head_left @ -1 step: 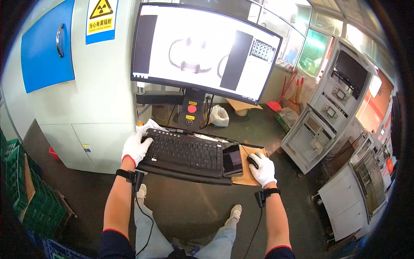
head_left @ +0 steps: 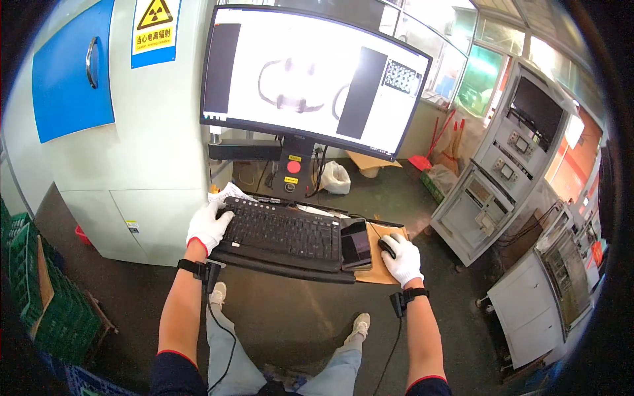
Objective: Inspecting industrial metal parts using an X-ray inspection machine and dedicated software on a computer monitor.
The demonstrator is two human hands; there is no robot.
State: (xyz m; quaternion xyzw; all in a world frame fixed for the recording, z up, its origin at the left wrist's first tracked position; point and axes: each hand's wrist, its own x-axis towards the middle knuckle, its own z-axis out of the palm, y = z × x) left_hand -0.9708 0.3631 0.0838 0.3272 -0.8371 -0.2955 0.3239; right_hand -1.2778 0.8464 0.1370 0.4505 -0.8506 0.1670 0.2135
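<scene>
My left hand (head_left: 210, 226), in a white glove, rests at the left end of a black keyboard (head_left: 284, 232), its fingers apart over the keys there. At the tray's other end my gloved right hand (head_left: 401, 259) is closed over a black computer mouse (head_left: 388, 247), which lies on a brown cardboard piece (head_left: 376, 273). Between keyboard and mouse lies a dark-screened phone (head_left: 356, 244). Above them stands a large monitor (head_left: 310, 72), showing a pale grey picture with dark curved shapes and a small patterned inset. A paper sheet (head_left: 231, 193) sticks out behind the keyboard's left end.
A pale cabinet (head_left: 155, 158) with a blue door (head_left: 72, 72) stands at left, above green crates (head_left: 56, 310). A red button (head_left: 294, 167) is under the monitor. A grey equipment rack (head_left: 492, 178) and a white cabinet (head_left: 528, 310) stand at right. A white bag (head_left: 335, 178) sits behind.
</scene>
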